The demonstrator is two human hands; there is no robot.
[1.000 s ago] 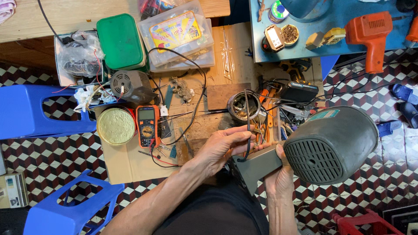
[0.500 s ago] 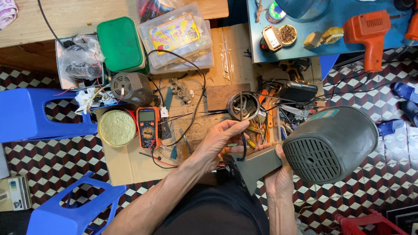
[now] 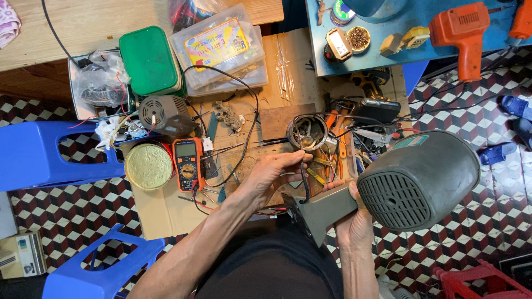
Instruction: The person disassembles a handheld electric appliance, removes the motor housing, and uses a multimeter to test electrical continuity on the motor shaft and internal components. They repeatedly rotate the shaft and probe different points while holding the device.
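Note:
My right hand [image 3: 354, 218] grips the stem of a big dark grey fan housing [image 3: 418, 180] with a grilled face, held over my lap. My left hand [image 3: 274, 174] pinches a black cable [image 3: 303, 182] that runs from the housing's base up to a round motor stator [image 3: 307, 133] lying on the cardboard. An orange multimeter [image 3: 188, 158] and a round gold tin lid [image 3: 148, 166] lie left of my left hand.
Cardboard mat [image 3: 166, 213] strewn with small tools and wires. Small grey motor [image 3: 163, 113], green box [image 3: 148, 61] and clear plastic box [image 3: 219, 47] behind. Blue stools [image 3: 33, 155] at left. Blue table [image 3: 399, 52] with orange drill [image 3: 463, 33] at the back right.
My left hand has shifted slightly up and right along the black cable, toward the stator. The fan housing stays held in my right hand.

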